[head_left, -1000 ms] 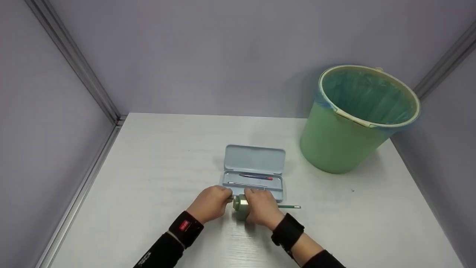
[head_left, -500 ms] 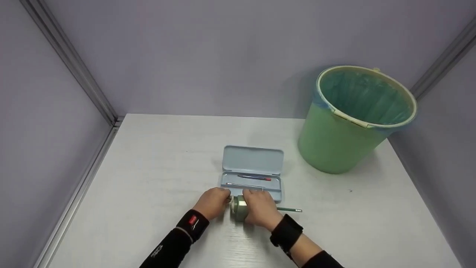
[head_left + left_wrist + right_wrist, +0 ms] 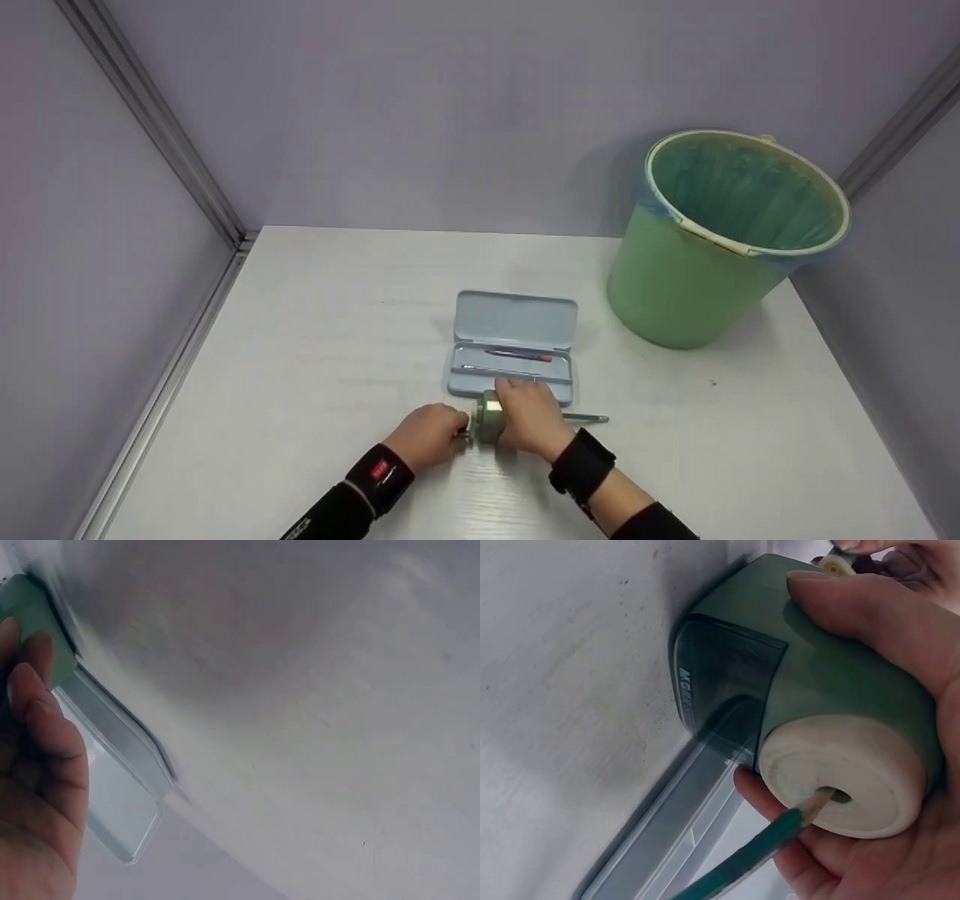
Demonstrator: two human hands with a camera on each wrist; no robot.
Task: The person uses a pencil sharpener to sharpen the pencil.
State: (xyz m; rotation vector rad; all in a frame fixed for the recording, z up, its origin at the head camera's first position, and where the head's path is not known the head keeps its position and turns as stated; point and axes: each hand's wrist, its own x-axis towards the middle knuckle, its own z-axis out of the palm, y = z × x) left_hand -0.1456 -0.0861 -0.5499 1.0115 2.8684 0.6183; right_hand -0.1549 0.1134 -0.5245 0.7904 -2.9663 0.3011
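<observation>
My right hand (image 3: 531, 421) grips a green crank pencil sharpener (image 3: 489, 418) lying on its side on the white table. Out of its right end sticks a green pencil (image 3: 586, 418). Up close in the right wrist view, the bare wood of the pencil (image 3: 742, 859) sits at the hole in the sharpener's cream face (image 3: 840, 757). To the left of the sharpener, my left hand (image 3: 427, 436) pinches the small crank handle (image 3: 463, 434), mostly covered by the fingers. In the left wrist view, those curled fingers overlap the green body (image 3: 41, 622).
Just behind the hands lies an open light-blue pencil case (image 3: 516, 319). A dark pen with a red end (image 3: 519, 355) and a thin silvery stick (image 3: 499, 371) are in it. A green bin (image 3: 675, 285) with a liner stands at the back right. Walls enclose the table.
My left hand has come down toward the near edge with the crank handle, from the sharpener's far side. My right hand, the sharpener and the pencil stay nearly where they were.
</observation>
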